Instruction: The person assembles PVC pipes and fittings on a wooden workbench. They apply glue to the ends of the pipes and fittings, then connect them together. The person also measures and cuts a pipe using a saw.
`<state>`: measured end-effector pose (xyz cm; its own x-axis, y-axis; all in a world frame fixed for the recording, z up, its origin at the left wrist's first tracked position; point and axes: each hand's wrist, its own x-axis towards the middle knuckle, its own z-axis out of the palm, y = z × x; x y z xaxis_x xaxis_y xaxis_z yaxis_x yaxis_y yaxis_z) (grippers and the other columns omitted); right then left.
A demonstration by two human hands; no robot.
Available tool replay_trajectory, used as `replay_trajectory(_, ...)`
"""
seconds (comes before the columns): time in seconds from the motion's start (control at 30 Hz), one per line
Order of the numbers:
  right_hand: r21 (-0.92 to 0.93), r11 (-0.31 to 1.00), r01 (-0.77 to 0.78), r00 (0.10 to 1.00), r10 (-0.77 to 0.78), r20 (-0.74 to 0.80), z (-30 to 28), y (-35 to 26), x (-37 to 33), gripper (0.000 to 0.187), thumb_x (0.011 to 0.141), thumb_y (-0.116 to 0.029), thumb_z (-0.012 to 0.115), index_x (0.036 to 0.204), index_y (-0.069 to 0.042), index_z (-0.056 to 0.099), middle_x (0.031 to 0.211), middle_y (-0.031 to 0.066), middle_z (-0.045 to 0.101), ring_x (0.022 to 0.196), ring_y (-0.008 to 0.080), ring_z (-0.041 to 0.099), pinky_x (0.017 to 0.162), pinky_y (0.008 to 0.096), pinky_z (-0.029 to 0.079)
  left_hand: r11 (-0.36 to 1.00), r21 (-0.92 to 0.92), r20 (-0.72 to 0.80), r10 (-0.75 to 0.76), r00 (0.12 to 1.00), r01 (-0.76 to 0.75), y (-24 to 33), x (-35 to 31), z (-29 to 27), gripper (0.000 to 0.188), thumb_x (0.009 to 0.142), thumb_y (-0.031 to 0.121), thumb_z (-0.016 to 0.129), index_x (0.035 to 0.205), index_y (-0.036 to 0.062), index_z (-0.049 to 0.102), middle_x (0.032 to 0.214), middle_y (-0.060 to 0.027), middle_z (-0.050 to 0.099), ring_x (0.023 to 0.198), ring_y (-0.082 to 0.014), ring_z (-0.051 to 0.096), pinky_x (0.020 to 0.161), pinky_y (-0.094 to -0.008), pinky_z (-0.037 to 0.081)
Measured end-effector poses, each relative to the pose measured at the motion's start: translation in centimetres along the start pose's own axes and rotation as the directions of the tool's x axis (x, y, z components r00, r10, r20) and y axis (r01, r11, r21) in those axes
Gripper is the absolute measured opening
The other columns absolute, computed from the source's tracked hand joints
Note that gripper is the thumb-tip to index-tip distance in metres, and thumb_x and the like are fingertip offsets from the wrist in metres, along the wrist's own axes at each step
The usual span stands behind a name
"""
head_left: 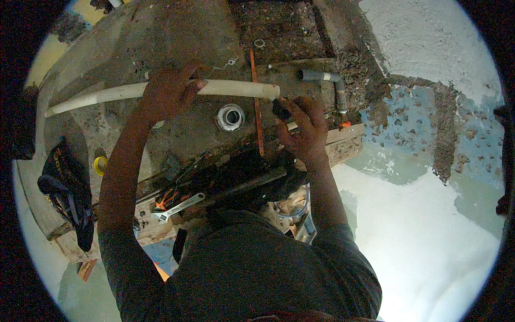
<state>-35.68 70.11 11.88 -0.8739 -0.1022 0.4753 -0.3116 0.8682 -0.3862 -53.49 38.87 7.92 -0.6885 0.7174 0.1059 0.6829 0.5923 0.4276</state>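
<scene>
A long cream-white plastic pipe [236, 88] lies crosswise over a rough grey work surface [198, 32]. My left hand [167, 95] is closed round the pipe near its middle. At the pipe's right end, my right hand [307, 131] pinches a small black object [281, 109] between thumb and fingers; its kind is not clear. An orange-red strip [255, 70] runs under the pipe just left of that end. Below the pipe, between my hands, sits a round white fitting with a dark hole [231, 117].
A grey elbow pipe [339, 86] lies at the far right. Nearer me are an adjustable wrench [182, 207] and orange wires [165, 202]. At left are a yellow tape roll [100, 166] and a black cloth item [70, 193]. A patchy blue-white wall [413, 129] stands right.
</scene>
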Motion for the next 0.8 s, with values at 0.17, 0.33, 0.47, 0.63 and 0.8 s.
replay_trajectory(0.17, 0.035, 0.992, -0.121, 0.992, 0.120, 0.036, -0.1, -1.5, -0.3, 0.048, 0.078, -0.012, 0.082, 0.125, -0.012, 0.072, 0.115, 0.0160, 0.065, 0.103, 0.0344, 0.067, 0.084, 0.0427, 0.058, 0.991, -0.092, 0.121, -0.086, 0.989, 0.097, 0.2, 0.7, -0.6, 0.039, 0.106, 0.043, 0.054, 0.135, 0.0176, 0.055, 0.077, -0.0174, 0.069, 0.071, -0.0408, 0.069, 0.068, -0.0546, 0.054)
replay_trajectory(0.33, 0.102, 0.981, -0.165, 0.976, 0.177, -0.126, 0.1, -1.4, 0.4, 0.047, 0.079, -0.012, 0.082, 0.125, -0.013, 0.073, 0.115, 0.0160, 0.065, 0.102, 0.0335, 0.068, 0.085, 0.0425, 0.058, 0.997, -0.070, 0.052, -0.034, 0.998, 0.037, -0.1, 1.5, -0.3, 0.036, 0.108, 0.044, 0.048, 0.130, 0.0168, 0.057, 0.087, -0.0174, 0.070, 0.081, -0.0401, 0.070, 0.076, -0.0545, 0.054)
replay_trajectory(0.47, -0.015, 0.998, -0.056, 0.997, 0.055, -0.063, 1.1, -0.3, 0.1, 0.045, 0.080, -0.012, 0.081, 0.124, -0.013, 0.072, 0.114, 0.0152, 0.066, 0.099, 0.0331, 0.069, 0.085, 0.0427, 0.058, 0.998, -0.064, 0.023, -0.006, 1.000, 0.007, -1.0, 1.6, 0.2, 0.038, 0.109, 0.044, 0.047, 0.128, 0.0131, 0.060, 0.097, -0.0173, 0.071, 0.090, -0.0395, 0.069, 0.083, -0.0550, 0.053)
replay_trajectory(0.63, 0.028, 0.975, -0.222, 0.975, 0.221, 0.017, 0.9, -1.4, -0.7, 0.044, 0.079, -0.012, 0.081, 0.123, -0.012, 0.072, 0.113, 0.0149, 0.066, 0.100, 0.0332, 0.068, 0.085, 0.0436, 0.057, 0.997, -0.020, 0.079, -0.071, 0.994, 0.073, -2.7, 1.4, 1.4, 0.048, 0.108, 0.046, 0.049, 0.133, 0.0063, 0.058, 0.114, -0.0219, 0.069, 0.103, -0.0425, 0.067, 0.092, -0.0536, 0.052)
replay_trajectory(0.8, 0.131, 0.982, -0.134, 0.988, 0.122, 0.093, 1.0, -3.9, 0.5, 0.046, 0.078, -0.015, 0.081, 0.123, -0.012, 0.071, 0.112, 0.0157, 0.066, 0.100, 0.0349, 0.067, 0.085, 0.0460, 0.057, 0.999, 0.041, -0.065, -0.029, 0.997, 0.031, -3.9, 1.3, 4.1, 0.057, 0.102, 0.048, 0.058, 0.139, 0.0044, 0.057, 0.128, -0.0240, 0.064, 0.117, -0.0446, 0.062, 0.103, -0.0529, 0.049)
